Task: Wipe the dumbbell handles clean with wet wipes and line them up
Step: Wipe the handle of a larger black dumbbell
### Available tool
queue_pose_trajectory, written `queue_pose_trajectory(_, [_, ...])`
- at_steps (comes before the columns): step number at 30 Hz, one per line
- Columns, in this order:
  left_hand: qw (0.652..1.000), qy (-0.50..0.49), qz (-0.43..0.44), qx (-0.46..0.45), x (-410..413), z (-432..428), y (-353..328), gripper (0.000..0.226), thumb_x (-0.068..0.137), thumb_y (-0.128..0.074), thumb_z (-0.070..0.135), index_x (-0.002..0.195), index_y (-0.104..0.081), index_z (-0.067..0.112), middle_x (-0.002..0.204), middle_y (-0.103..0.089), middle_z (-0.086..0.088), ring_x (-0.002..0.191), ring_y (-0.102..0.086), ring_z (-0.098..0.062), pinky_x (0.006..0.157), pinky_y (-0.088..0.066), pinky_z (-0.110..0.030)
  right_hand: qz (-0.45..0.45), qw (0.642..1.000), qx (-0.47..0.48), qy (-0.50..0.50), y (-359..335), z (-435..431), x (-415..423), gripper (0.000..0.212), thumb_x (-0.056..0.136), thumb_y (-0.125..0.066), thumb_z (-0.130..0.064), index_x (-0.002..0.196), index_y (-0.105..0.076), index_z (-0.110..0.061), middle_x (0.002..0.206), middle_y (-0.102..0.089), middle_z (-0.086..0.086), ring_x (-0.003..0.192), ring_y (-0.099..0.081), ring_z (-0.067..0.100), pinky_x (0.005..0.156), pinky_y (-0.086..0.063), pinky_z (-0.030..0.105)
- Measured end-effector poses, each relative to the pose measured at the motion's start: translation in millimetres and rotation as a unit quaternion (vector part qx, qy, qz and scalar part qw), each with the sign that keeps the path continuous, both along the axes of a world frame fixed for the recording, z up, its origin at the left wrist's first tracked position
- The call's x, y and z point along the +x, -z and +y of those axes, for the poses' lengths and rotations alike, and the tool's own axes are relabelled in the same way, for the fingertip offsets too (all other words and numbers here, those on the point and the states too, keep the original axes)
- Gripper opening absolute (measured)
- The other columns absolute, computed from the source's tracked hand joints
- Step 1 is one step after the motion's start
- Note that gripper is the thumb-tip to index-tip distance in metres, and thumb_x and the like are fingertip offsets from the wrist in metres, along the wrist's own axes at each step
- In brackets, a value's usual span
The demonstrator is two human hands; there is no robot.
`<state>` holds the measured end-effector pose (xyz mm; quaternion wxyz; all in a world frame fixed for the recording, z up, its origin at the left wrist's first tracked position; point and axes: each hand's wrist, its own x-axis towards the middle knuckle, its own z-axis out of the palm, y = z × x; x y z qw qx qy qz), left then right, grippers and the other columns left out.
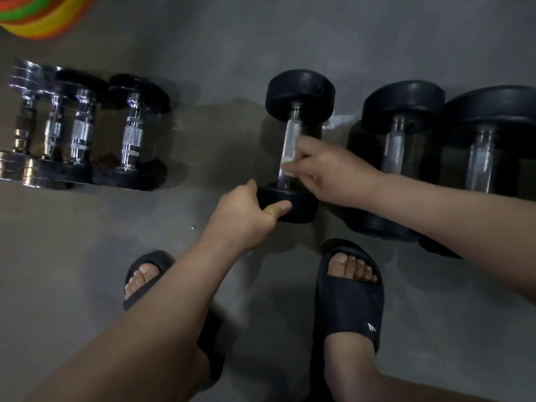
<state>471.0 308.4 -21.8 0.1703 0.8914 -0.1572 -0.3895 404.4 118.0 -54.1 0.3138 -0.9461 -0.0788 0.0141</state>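
Wiping step, judged partway along the row. Grey floor (232,39) underneath everything.

At right, two big black dumbbells (394,149) side by side, handles dull and frosted-looking. At left, a tight cluster of chrome dumbbells (81,132), knurled grips shiny.

Between the groups, well apart from the chrome set and near the big pair, the smaller black dumbbell (300,91) in hand: lying on the floor, handle pointing away from the feet, far head round and matte, near head under the left hand.

Left hand (243,216) gripping that near head, thumb across its front face, fingers curled over the top, apparently steadying against roll. Right hand (333,172) curled at the lower part of the handle (293,129), pinching a small white wipe (290,166) against the metal; blurred, so exact finger lie hard to tell. Upper handle pale and glossy, possibly wet.

Next, probably: run the wipe up toward the far head, turn the bar to reach the underside, keep the left grip firm, then nudge into line with the neighbours. Cleanliness of the other handles: impossible to tell.
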Motion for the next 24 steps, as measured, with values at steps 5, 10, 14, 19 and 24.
queue_pose_trajectory(5, [1.000, -0.013, -0.013, -0.004, -5.6, -1.1, -3.2, 0.045, 0.083, -0.071, 0.056, 0.106, -0.062, 0.018, 0.095, -0.068, 0.006, 0.091, -0.062, -0.016, 0.074, -0.043, -0.024, 0.026, 0.994, 0.002, 0.105, 2.0, -19.8, 22.1, 0.034, 0.099, -0.053, -0.035, 0.101, -0.068, -0.004, 0.090, -0.053, 0.007, 0.076, -0.056, 0.020, 0.065, -0.048, 0.040])
queue_pose_trajectory(10, [1.000, -0.011, -0.025, -0.010, -7.0, -3.0, -3.9, 0.055, 0.083, -0.072, 0.055, 0.119, -0.063, 0.014, 0.109, -0.070, -0.003, 0.109, -0.064, -0.024, 0.083, -0.047, -0.025, 0.024, 0.998, 0.024, -0.054, -2.7, -4.1, 2.9, 0.016, 0.096, -0.063, -0.012, 0.102, -0.078, -0.010, 0.095, -0.056, 0.002, 0.080, -0.057, 0.017, 0.070, -0.051, 0.036])
queue_pose_trajectory(14, [0.999, -0.013, -0.030, -0.012, -7.3, -3.9, -3.3, 0.059, 0.083, -0.072, 0.054, 0.123, -0.061, 0.013, 0.113, -0.069, -0.004, 0.112, -0.063, -0.025, 0.084, -0.044, -0.024, 0.086, 0.993, 0.013, -0.083, -8.6, -18.3, 19.3, 0.021, 0.097, -0.063, -0.018, 0.113, -0.076, -0.018, 0.105, -0.059, -0.003, 0.091, -0.062, 0.018, 0.080, -0.054, 0.042])
queue_pose_trajectory(19, [1.000, -0.019, -0.022, -0.012, -5.7, -2.4, -2.3, 0.066, 0.085, -0.072, 0.051, 0.133, -0.056, 0.008, 0.129, -0.065, -0.009, 0.123, -0.058, -0.027, 0.090, -0.042, -0.023, 0.067, 0.992, 0.022, -0.104, -10.3, -10.3, 13.5, 0.028, 0.097, -0.053, -0.024, 0.105, -0.079, -0.014, 0.102, -0.061, 0.000, 0.087, -0.064, 0.020, 0.078, -0.054, 0.040])
queue_pose_trajectory(24, [1.000, -0.004, -0.015, -0.010, -2.5, 0.2, 0.0, 0.051, 0.080, -0.071, 0.058, 0.108, -0.064, 0.017, 0.098, -0.070, 0.005, 0.100, -0.066, -0.020, 0.081, -0.050, -0.028, 0.112, 0.989, 0.043, -0.091, -15.0, -16.8, 15.7, 0.021, 0.094, -0.067, -0.011, 0.110, -0.078, -0.018, 0.101, -0.058, -0.009, 0.088, -0.057, 0.006, 0.080, -0.049, 0.023])
